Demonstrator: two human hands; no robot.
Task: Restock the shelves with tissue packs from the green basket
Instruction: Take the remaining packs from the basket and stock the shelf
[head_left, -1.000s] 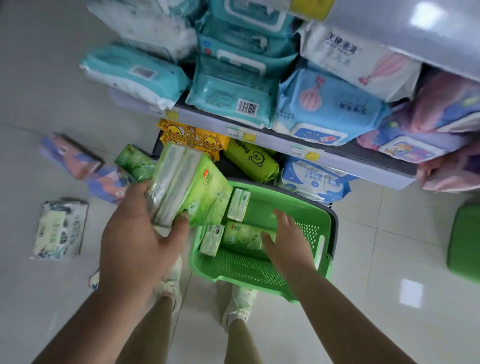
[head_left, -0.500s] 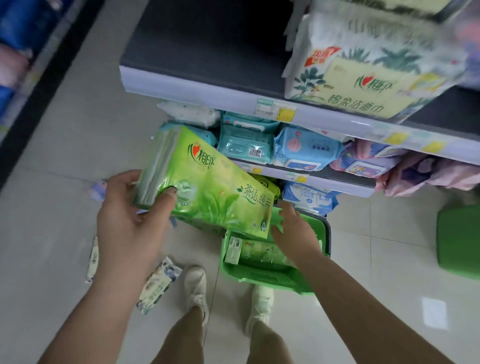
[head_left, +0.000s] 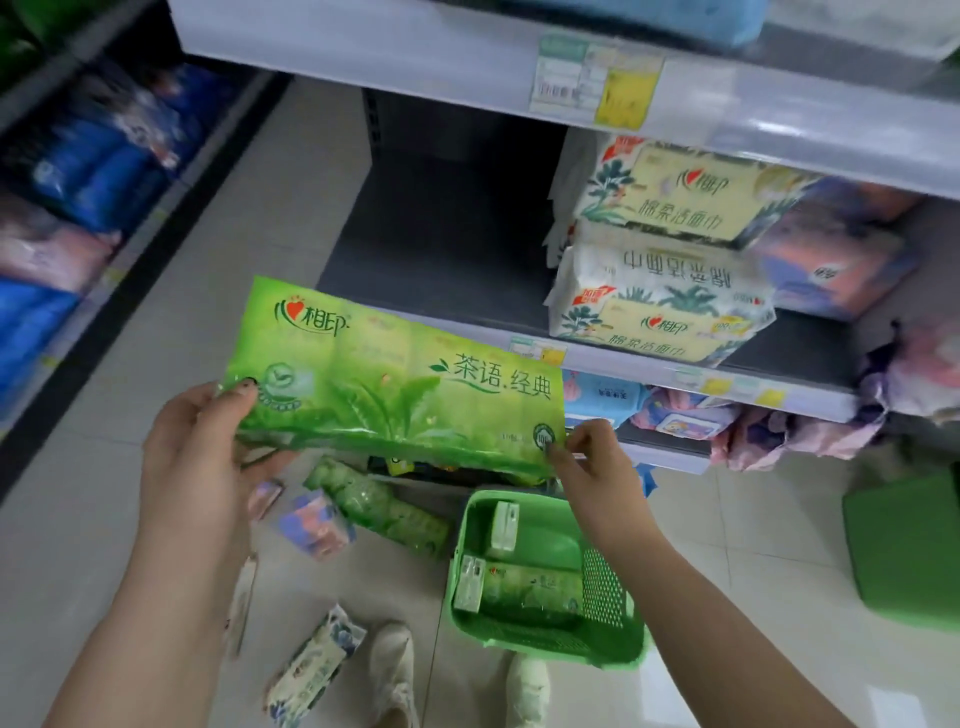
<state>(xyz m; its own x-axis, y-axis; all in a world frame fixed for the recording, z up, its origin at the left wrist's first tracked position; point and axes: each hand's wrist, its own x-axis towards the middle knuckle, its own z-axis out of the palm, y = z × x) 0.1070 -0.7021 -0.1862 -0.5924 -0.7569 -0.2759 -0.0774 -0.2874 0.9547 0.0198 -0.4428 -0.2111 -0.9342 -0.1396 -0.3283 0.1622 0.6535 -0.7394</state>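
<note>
Both hands hold one long green tissue pack (head_left: 395, 384) level in front of the shelving: the left hand (head_left: 202, 457) grips its left end with the thumb curled over the front face, and the right hand (head_left: 597, 467) pinches the lower right corner between fingertips. The pack's long axis runs from nine o'clock to three o'clock, roughly parallel to the shelf edge. Directly beyond it, at twelve o'clock, lies a bare stretch of dark shelf (head_left: 441, 234), with cream tissue packs (head_left: 660, 301) stacked at about two o'clock. Likely the pack goes straight forward into that gap. At five o'clock on the floor, the green basket (head_left: 608, 592) holds several more packs.
</note>
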